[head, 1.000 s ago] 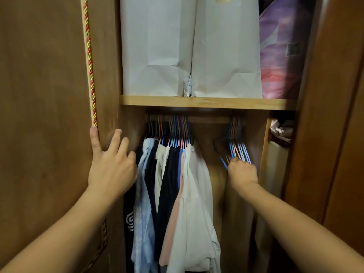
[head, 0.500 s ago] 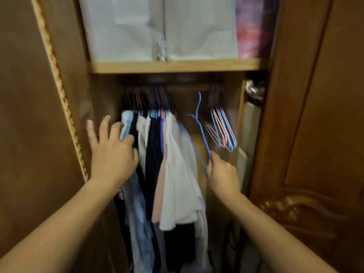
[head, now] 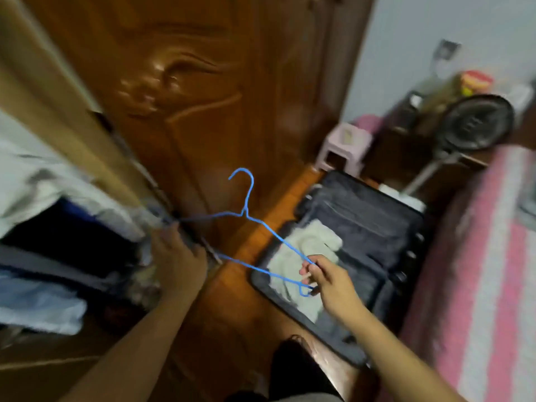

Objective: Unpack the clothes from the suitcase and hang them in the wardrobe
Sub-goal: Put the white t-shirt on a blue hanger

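Over the open suitcase (head: 348, 242) on the wooden floor (head: 237, 285), I now see a blue wire hanger (head: 246, 210) held free in the air, hook upward. A second ago the view faced the wardrobe rail, where the right hand reached into a bunch of empty hangers; half a second ago it was lifting this one off. The camera has since swung right and down, away from the rail.

The right hand (head: 327, 282) pinches the hanger's right corner, thumb and fingers curled round the wire. The left hand (head: 177, 256), which earlier rested flat on the wardrobe door's edge, is now at the hanger's left end; the frame is blurred there, so I think it grips the wire but cannot tell for sure.

Hung clothes (head: 58, 242) show at the left edge beside the carved wardrobe door (head: 179, 91). A pale folded garment (head: 307, 256) lies in the suitcase, below the hanger, not yet picked up. I judge it goes on this hanger next.
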Motion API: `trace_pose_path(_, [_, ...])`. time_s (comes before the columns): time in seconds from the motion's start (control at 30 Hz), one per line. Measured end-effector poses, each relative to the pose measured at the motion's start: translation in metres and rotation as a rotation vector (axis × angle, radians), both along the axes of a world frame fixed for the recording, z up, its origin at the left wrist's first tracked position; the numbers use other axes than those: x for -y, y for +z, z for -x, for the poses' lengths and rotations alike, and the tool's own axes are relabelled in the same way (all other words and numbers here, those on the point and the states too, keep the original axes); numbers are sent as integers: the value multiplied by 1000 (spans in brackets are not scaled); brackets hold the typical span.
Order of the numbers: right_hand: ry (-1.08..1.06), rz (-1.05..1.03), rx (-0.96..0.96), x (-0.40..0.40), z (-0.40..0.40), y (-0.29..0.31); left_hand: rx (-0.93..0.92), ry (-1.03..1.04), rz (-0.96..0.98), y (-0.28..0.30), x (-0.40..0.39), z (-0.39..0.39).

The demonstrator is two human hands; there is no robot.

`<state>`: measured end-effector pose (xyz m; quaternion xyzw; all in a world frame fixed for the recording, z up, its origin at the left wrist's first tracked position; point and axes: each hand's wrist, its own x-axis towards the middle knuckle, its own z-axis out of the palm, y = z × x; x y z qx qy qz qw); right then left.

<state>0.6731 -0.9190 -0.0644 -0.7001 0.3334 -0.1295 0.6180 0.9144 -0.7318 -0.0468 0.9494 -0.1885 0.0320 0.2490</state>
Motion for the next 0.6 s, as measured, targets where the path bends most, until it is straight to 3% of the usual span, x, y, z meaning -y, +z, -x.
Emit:
trace_pose_path(0.03, [-69, -61, -54, 17, 60, -12, 34, -166, -87, -27, 26, 27])
trace_pose_path(0.1, [-27, -174, -85, 31, 99, -16, 52, -326, -261, -38, 18, 34])
trace_pose_path(0.2, [-50, -219, -204, 48, 185, -31, -168, -599, -499, -75, 34, 64])
trace_pose_path(0.33, [-68, -217, -362, 62, 264, -74, -549, -817, -610, -118, 58, 96])
trace_pose_path(0.4, [46, -205, -459, 68, 279, -93, -644, -932, -674, -131, 81, 117])
trace_pose_path(0.47, [54, -292, -419, 74, 270, -109, -672, -1013, -719, -143, 111, 142])
trace_pose_path(0.6, [-215, -379, -299, 97, 220, -142, -624, -1103, -732, -162, 164, 177])
